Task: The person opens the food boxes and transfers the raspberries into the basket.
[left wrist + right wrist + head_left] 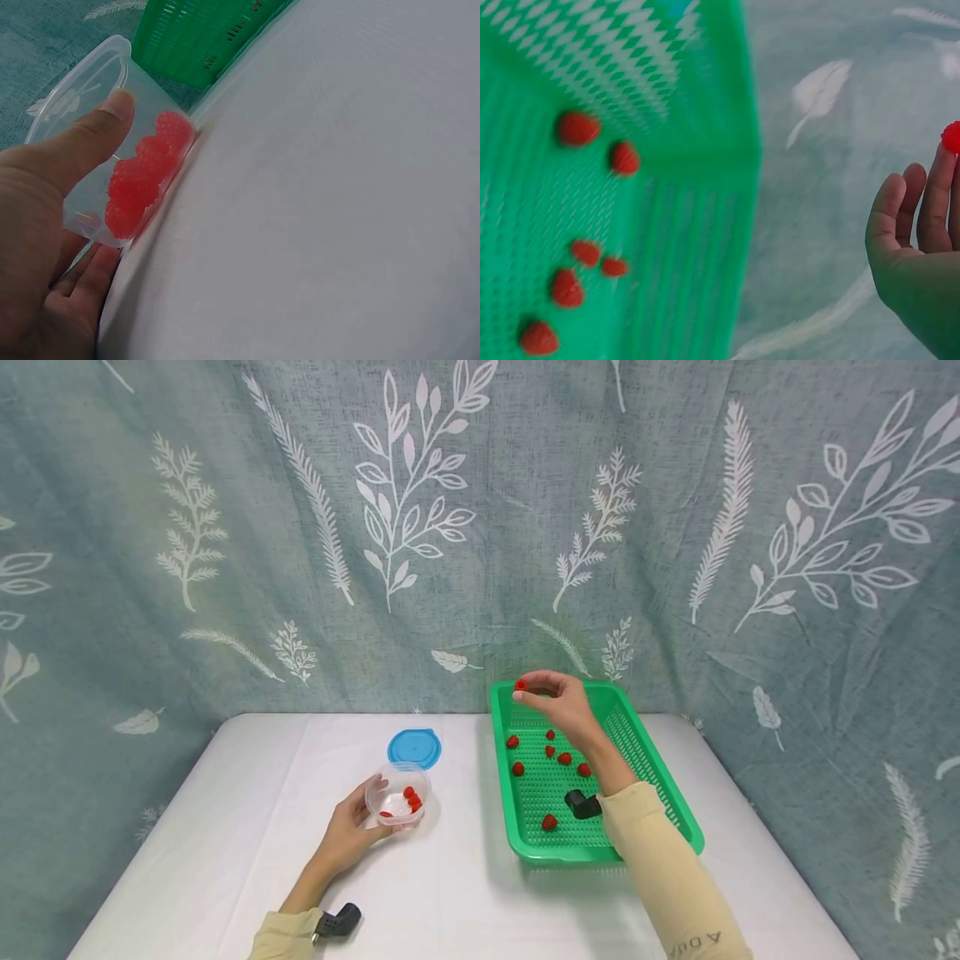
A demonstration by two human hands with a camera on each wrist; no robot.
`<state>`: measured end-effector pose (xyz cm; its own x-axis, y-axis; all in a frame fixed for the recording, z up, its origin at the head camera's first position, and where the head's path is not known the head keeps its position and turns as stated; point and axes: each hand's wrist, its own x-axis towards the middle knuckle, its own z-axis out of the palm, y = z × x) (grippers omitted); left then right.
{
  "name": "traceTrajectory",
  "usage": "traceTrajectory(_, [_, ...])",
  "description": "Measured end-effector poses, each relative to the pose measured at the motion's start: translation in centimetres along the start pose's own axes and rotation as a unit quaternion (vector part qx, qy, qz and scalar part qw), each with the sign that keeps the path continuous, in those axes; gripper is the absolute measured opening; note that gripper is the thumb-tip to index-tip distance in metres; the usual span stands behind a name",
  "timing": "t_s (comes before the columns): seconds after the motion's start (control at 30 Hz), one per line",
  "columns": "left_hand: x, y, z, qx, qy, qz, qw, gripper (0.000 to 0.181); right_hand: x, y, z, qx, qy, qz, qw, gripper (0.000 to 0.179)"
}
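Note:
My left hand grips a clear round plastic tub at its side, thumb along the near wall and fingers behind, on the white table. Several red raspberries lie on the tub's bottom. Raised over the far left corner of the green basket, my right hand pinches one raspberry between thumb and fingertips. In the right wrist view that raspberry shows only at the edge, and the thumb is hidden. More raspberries are scattered over the basket's perforated floor.
A blue round lid lies flat just behind the tub. White tablecloth stretches between the tub and the basket. Behind the table hangs a grey-green curtain with white leaf prints. The basket's raised walls surround the loose berries.

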<state>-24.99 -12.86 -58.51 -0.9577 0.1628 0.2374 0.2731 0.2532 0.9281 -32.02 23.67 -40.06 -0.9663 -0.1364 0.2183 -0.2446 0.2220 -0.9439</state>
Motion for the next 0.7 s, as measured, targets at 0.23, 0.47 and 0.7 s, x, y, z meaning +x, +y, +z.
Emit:
traceTrajectory(0.23, [-0.1, 0.0, 0.0, -0.011, 0.004, -0.005, 0.9999, 0.089, 1.0, 2.9, -1.9, -0.012, 0.011, 0.039, 0.9991, 0.038])
traceTrajectory(0.47, [-0.1, -0.1, 0.1, -0.012, 0.003, -0.002, 0.9999, 0.089, 1.2, 5.0, -2.9, -0.032, 0.016, 0.076, 0.9965, 0.045])
traceTrajectory(0.7, [0.0, -0.2, 0.2, -0.007, 0.007, -0.01, 0.9999, 0.089, 1.7, 6.6, -3.8, -0.042, 0.01, 0.085, 0.9954, 0.043])
